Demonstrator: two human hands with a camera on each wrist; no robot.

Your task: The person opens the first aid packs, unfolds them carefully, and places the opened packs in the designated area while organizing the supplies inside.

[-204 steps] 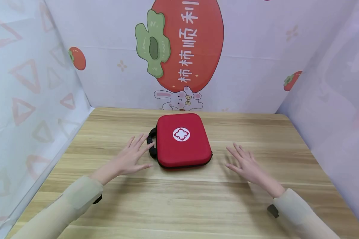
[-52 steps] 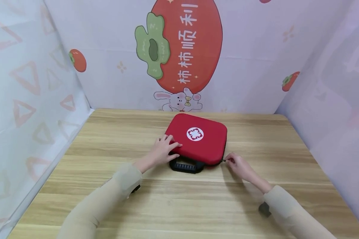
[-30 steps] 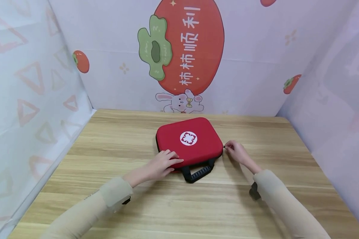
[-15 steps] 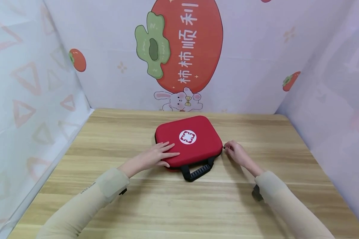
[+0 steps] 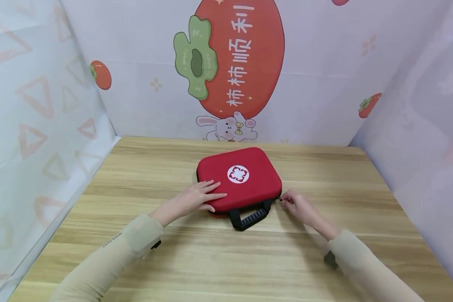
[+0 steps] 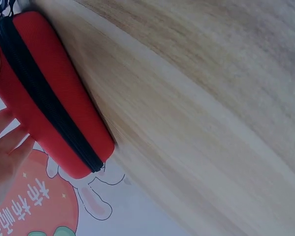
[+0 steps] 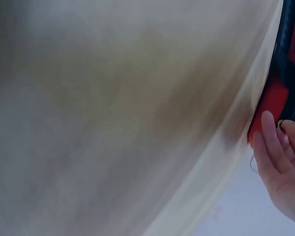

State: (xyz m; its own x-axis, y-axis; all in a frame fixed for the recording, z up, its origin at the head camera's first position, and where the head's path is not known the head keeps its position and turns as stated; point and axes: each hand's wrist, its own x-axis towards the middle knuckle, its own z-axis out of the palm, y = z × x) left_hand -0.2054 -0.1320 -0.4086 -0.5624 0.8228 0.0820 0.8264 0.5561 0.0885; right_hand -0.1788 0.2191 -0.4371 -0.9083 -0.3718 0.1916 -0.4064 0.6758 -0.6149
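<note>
A red first-aid case with a white emblem lies flat on the table, its black carry handle facing me. My left hand rests on the near left corner of the lid, fingers spread and nearly straight. At the near right corner, my right hand pinches the zipper pull between thumb and forefinger. The left wrist view shows the black zipper band along the case's side, its teeth looking closed there. In the right wrist view the pull's small loop shows at the fingertips.
The wood-grain table runs under both forearms. White printed cloth walls stand at the back, on the left and on the right.
The case has turned so its handle faces me, and my left hand has settled on its lid. My right hand took the zipper pull and has just drawn it around the corner towards me.
</note>
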